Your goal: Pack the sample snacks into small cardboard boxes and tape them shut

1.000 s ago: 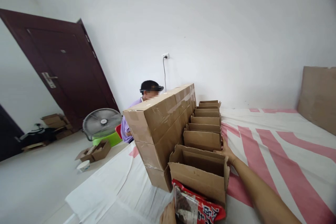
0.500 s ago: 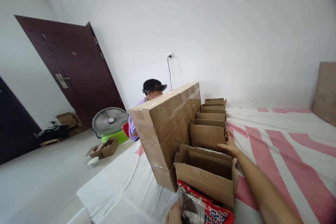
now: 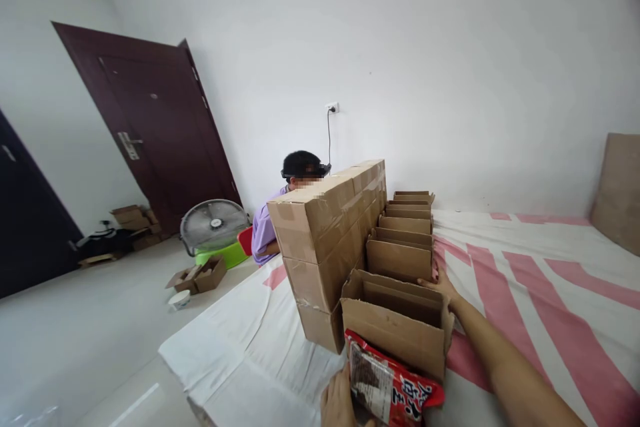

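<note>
My left hand [image 3: 336,401] at the bottom edge grips a red and brown snack packet [image 3: 387,387], held against the front of the nearest open cardboard box [image 3: 395,335]. My right hand [image 3: 441,284] rests on the far right corner of that same box, fingers curled over its rim. Behind it runs a row of several open cardboard boxes [image 3: 403,240]. To their left stands a stack of sealed, taped cartons [image 3: 320,240].
The boxes sit on a white sheet with pink stripes [image 3: 540,293]. A person in a purple shirt [image 3: 265,233] sits behind the cartons. A floor fan [image 3: 214,227], a green tub, small open boxes [image 3: 197,277], a white bowl [image 3: 179,300] and a dark door [image 3: 160,127] are at left.
The view has swung a little left and down. My left hand with the packet shows more fully now. My right hand stays on the nearest box's far corner.
</note>
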A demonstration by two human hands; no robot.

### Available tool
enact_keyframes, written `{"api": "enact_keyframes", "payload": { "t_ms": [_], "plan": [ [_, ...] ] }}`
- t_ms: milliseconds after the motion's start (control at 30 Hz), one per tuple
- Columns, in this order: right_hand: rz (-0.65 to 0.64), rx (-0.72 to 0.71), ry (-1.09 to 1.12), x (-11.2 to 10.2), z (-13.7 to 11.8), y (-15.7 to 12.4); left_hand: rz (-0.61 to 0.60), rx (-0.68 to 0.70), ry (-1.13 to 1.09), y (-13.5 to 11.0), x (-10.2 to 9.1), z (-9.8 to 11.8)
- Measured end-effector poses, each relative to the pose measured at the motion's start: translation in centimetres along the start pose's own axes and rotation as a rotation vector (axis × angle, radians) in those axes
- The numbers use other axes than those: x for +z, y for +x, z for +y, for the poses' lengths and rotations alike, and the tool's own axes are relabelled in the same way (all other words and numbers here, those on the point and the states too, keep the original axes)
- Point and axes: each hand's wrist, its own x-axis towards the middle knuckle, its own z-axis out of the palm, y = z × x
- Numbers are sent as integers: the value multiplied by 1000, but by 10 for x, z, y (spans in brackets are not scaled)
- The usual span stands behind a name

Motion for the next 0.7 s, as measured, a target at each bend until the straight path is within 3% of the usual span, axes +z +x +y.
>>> {"api": "enact_keyframes", "payload": {
  "t_ms": [200, 333, 700],
  "plan": [
    [-49, 122, -313, -27, -1, -48, -27, 23, -124, -3, -22, 17],
    [-143, 114, -510, -43, -10, -88, -1, 29, -168, -4, -31, 25],
    [-477, 82, -1027, -38, -61, -206, 35, 56, -187, -5, -39, 27]
  ]
}}
